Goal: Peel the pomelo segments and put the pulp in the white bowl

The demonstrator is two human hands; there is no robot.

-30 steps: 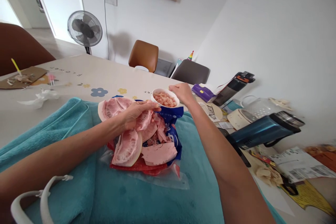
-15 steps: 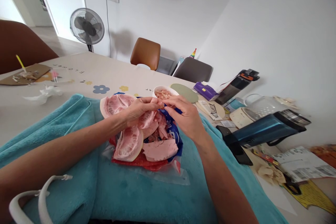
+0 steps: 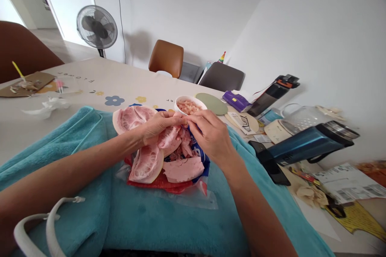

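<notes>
My left hand (image 3: 159,125) and my right hand (image 3: 212,134) meet at the fingertips, both closed in a pinch on a small pale-pink piece of pomelo (image 3: 178,116), which the fingers partly cover. Just beyond them stands a white bowl (image 3: 177,108) holding loose pomelo pulp (image 3: 188,107). Under my hands, pink-lined pomelo rinds (image 3: 147,163) and torn membrane (image 3: 187,144) lie on a red and blue plastic bag (image 3: 177,188). A flat piece of rind (image 3: 184,169) rests at the near side of this pile.
A teal towel (image 3: 169,229) covers the near table. To the right are a phone (image 3: 273,168), a blue flask (image 3: 304,144), a dark bottle (image 3: 273,94), a purple tissue pack (image 3: 237,101) and a green round mat (image 3: 212,103). Crumpled tissue (image 3: 50,106) lies left.
The view has shifted slightly, and more of the bowl shows above my fingers. My right hand has turned a little, its fingers closer together. Both hands keep pinching the pomelo piece.
</notes>
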